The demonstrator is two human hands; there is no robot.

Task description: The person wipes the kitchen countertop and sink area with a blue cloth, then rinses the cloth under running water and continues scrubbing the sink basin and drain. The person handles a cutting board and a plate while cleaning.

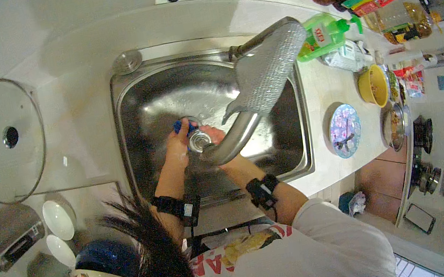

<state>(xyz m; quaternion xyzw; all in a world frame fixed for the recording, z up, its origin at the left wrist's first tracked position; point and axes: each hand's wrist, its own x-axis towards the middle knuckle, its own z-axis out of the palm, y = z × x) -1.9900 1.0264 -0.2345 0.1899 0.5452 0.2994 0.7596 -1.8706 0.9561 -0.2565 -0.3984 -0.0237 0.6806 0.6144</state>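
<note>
Both my hands are inside a stainless steel sink, close together under the curved faucet spout. My left hand grips a blue scrubber, its thumb lying along it. Held by my right hand is a small round shiny vessel; whether it is glass or metal I cannot tell. The spout hides part of the right hand and wrist. The left fingertips are close to the vessel's rim.
Bubbled silver wrap covers the faucet's upper part. Right of the sink stand a green soap bottle, a patterned plate and a yellow bowl. At left are a glass lid and white bowls.
</note>
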